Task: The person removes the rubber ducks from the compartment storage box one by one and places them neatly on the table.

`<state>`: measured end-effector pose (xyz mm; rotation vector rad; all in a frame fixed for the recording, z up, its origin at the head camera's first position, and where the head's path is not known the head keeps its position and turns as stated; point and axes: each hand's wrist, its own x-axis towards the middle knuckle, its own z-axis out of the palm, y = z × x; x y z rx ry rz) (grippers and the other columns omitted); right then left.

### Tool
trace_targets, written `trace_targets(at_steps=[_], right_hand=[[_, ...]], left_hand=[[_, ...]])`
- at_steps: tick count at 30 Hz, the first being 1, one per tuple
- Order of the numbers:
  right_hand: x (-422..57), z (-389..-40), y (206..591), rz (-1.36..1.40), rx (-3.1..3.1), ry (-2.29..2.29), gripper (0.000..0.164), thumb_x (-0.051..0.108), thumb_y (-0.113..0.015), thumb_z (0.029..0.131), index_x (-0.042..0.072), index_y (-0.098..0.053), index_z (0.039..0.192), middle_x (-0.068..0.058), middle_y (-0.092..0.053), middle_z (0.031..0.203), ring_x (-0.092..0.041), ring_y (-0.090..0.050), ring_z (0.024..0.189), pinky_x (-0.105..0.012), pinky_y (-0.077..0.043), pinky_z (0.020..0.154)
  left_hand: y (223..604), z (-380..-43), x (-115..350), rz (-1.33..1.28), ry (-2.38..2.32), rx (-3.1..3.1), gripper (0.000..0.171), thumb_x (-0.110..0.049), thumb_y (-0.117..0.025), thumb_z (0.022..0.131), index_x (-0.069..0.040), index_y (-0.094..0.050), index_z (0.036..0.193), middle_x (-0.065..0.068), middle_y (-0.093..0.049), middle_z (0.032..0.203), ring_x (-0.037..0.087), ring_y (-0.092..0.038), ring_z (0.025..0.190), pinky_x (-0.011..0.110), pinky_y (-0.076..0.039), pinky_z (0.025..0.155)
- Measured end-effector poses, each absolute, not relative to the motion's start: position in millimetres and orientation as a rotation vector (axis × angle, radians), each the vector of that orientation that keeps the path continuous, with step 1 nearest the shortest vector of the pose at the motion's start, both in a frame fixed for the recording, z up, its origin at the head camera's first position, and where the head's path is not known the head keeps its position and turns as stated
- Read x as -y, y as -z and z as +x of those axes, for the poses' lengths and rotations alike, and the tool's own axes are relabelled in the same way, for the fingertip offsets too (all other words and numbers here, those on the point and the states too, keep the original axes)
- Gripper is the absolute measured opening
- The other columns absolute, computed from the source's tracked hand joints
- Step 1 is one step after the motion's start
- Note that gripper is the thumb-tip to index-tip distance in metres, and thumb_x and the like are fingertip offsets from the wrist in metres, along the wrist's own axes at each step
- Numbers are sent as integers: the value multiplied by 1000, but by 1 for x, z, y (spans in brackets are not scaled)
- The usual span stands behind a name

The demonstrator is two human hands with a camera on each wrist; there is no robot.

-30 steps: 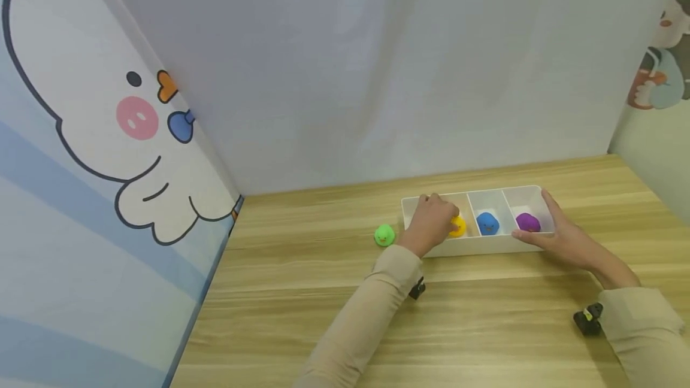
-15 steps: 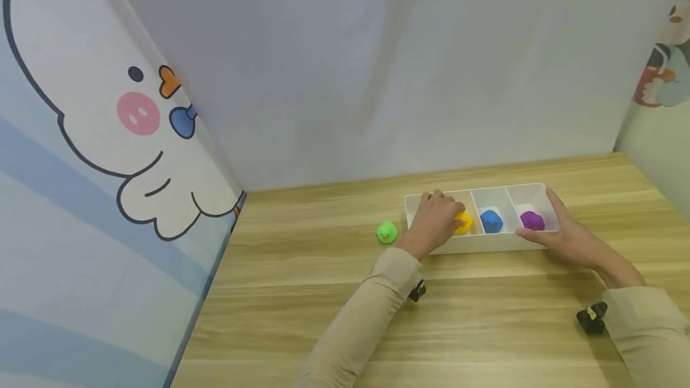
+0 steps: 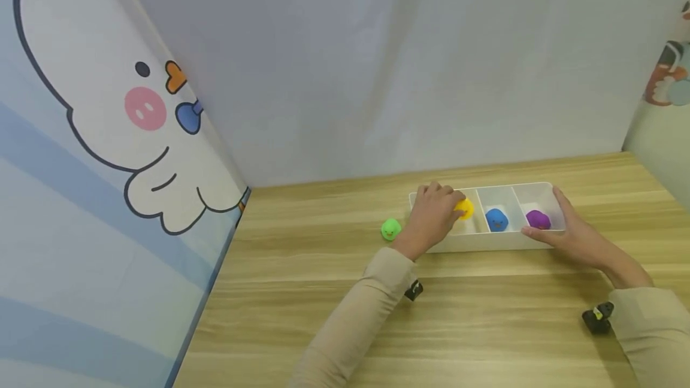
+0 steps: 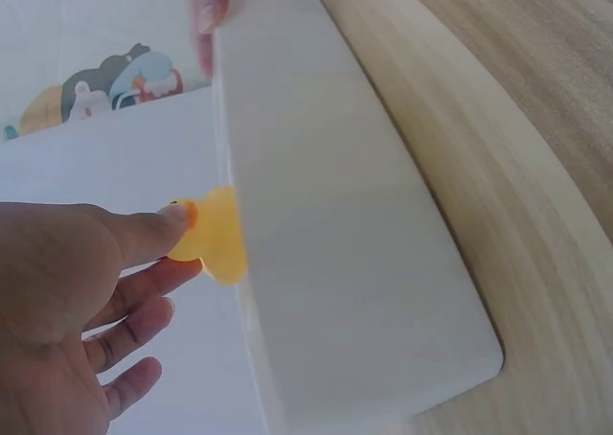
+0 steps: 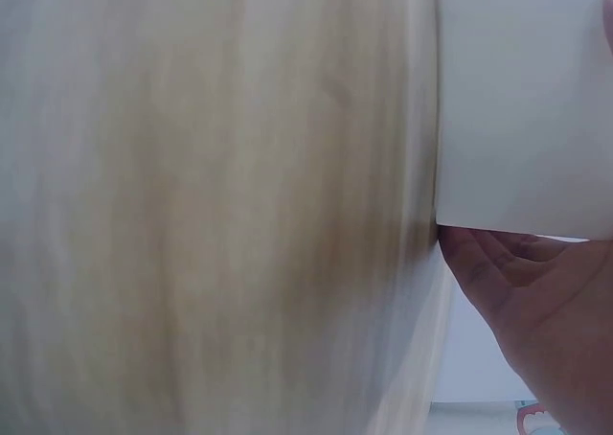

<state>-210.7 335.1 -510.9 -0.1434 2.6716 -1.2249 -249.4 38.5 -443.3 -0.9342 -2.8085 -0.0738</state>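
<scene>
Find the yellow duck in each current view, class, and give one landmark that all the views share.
Head: the yellow duck is right of centre, held by the left hand at the box.
Left wrist: the yellow duck is left of centre, between thumb and fingers.
Right wrist: not in this picture.
Shared landmark: the box, at upper right in the right wrist view.

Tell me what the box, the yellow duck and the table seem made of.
Box: likely plastic, matte white; smooth, thin walls, rounded corners.
Yellow duck: perhaps rubber or vinyl, smooth, evenly colored.
Table: wood or wood-look laminate, satin; long grain streaks.
</scene>
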Motion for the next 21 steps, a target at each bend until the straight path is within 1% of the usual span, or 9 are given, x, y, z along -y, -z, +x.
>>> trace_targets(at_steps=[3, 5, 10, 13, 21], right_hand=[[-334, -210, 510, -153, -2668, 1233, 118, 46, -65, 98, 17, 34, 156, -44, 10, 161, -72, -13, 142, -83, -17, 108], [-334, -209, 509, -146, -2666, 1221, 118, 47, -64, 98, 18, 35, 155, -44, 10, 161, -72, -13, 142, -83, -18, 108], [-334, -208, 506, -126, -2662, 1198, 120, 49, -65, 97, 19, 36, 154, -45, 8, 161, -72, -12, 142, -84, -18, 107], [-335, -208, 508, -127, -2658, 1202, 120, 50, -65, 97, 20, 37, 154, -44, 9, 161, -72, -11, 142, -84, -18, 107], [-335, -210, 510, -143, -2653, 1211, 119, 48, -65, 97, 21, 37, 154, -44, 12, 161, -72, -9, 143, -84, -16, 108]], left_hand=[[437, -246, -33, -950, 103, 2783, 35, -39, -63, 100, -24, -67, 130, -9, -72, 125, 11, -60, 111, 32, -45, 99], [432, -245, -28, -955, 103, 2767, 35, -39, -63, 100, -23, -67, 131, -8, -71, 126, 12, -61, 112, 32, -46, 99], [420, -243, -17, -936, 109, 2786, 36, -39, -62, 100, -23, -66, 133, -9, -70, 129, 14, -60, 117, 34, -46, 101], [414, -243, -6, -907, 130, 2824, 36, -38, -62, 100, -23, -65, 133, -9, -69, 131, 15, -59, 119, 35, -45, 103], [415, -245, 29, -822, 173, 2868, 36, -35, -63, 100, -21, -65, 133, -5, -70, 130, 18, -59, 123, 39, -45, 105]])
